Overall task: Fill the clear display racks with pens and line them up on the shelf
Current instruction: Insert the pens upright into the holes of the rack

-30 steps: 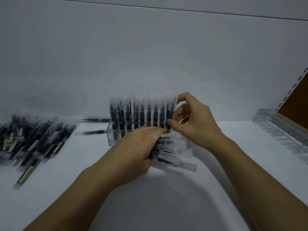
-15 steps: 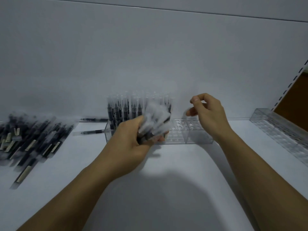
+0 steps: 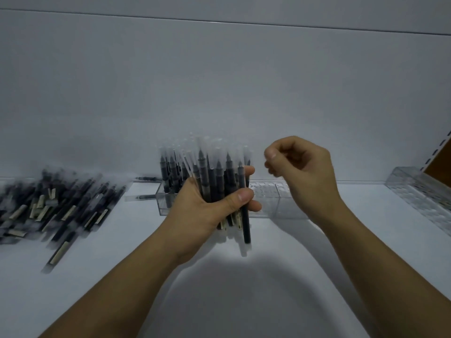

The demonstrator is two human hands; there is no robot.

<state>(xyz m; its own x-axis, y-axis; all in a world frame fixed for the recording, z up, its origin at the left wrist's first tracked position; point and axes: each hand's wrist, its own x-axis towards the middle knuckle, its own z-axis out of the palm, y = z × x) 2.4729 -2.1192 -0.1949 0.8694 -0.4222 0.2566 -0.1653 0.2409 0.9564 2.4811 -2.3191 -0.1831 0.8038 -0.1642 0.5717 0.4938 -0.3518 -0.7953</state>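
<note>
My left hand [image 3: 207, 208] grips a bundle of black pens with clear caps [image 3: 219, 176], held upright in front of the clear display rack [image 3: 275, 206]. One pen of the bundle hangs lower than the others. Behind the bundle, several pens stand in the rack's left part [image 3: 168, 172]; its right part shows bare holes. My right hand [image 3: 302, 172] hovers just right of the bundle, above the rack, fingers curled with thumb and forefinger close together; I see nothing held in it.
A loose heap of pens [image 3: 53, 206] lies on the white shelf [image 3: 244, 289] at the left. Two single pens [image 3: 144, 197] lie left of the rack. Another clear rack [image 3: 424, 198] stands at the far right, angled along the edge.
My left hand lifted the bundle of pens off the shelf and turned it upright. My right hand let go of the pen standing in the rack and drew back to the right.
</note>
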